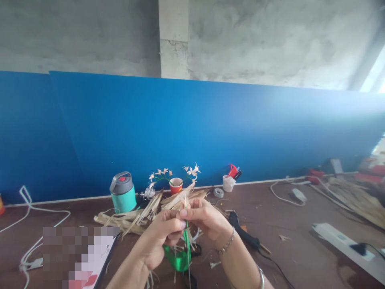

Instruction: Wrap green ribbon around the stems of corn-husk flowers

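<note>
Both hands meet in front of me around a thin flower stem with a pale husk tip sticking up above the fingers. My left hand pinches the stem and the green tape just below that tip. My right hand grips the top of the stem with thumb and finger, touching the left fingertips. From the fingers the tape runs down to a glossy green roll under the hands. Dried husk strips lie behind the hands, partly covered by them.
A red paper cup holds husk flowers. Left of it stands a teal jar. A tape roll and a white cup of tools stand to the right. A black glue gun and a power strip lie nearer.
</note>
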Available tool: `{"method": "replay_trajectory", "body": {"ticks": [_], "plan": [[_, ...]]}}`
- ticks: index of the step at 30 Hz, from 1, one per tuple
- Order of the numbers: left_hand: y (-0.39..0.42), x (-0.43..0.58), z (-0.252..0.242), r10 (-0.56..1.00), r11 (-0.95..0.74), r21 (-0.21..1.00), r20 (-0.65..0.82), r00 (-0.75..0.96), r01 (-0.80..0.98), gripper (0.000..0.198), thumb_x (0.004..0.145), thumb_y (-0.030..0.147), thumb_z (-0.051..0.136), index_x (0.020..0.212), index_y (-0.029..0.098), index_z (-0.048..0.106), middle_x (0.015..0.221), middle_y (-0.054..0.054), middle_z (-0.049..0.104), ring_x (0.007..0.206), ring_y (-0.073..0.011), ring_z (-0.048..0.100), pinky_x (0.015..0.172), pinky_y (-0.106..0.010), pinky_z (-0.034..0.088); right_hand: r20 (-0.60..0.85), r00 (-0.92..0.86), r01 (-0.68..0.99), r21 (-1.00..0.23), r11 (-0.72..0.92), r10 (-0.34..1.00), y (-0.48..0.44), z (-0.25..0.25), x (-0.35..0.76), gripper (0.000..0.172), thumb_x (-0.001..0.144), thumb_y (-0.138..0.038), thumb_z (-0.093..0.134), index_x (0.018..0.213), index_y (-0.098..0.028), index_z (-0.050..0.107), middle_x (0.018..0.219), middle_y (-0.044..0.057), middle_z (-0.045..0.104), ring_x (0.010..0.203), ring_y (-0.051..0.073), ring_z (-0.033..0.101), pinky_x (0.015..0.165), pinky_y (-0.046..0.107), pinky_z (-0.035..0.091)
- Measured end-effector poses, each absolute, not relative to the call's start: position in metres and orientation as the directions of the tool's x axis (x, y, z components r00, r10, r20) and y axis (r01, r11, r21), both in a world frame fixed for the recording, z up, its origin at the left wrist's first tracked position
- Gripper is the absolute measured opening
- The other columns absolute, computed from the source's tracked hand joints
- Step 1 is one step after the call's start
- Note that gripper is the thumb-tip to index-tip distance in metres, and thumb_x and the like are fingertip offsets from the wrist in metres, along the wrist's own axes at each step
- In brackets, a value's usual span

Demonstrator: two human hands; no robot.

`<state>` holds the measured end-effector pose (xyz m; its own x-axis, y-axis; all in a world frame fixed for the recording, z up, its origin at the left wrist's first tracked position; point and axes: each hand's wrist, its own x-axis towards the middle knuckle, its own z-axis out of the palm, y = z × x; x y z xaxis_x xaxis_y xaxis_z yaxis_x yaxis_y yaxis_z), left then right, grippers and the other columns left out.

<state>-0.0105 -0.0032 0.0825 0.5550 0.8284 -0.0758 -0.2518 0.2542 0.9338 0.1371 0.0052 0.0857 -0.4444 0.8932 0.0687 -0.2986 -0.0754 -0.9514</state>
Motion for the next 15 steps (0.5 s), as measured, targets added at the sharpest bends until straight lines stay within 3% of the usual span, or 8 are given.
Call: {"method": "replay_trajectory", "body": {"ticks": [15], "plan": [[-0.0003,-0.0111,0.081,0.872,0.241,0.943,-0.105,0.478,-0.231,0.017,0.055,0.025,0.066,0.059,0.014,0.053,0.049,0.008,0.029,0.045,-0.0037,0.016,0.044,-0.02,0.006,0.07,-0.366,-0.302,-0.952,-0.047,0.928,0.0045,0.0872,0.134,0.023,0.057,-0.027,0.078,0.055,-0.011,0.061,0.054,-0.001,0.056,0.052,0.009,0.047,0.056,0.024,0.035]]}}
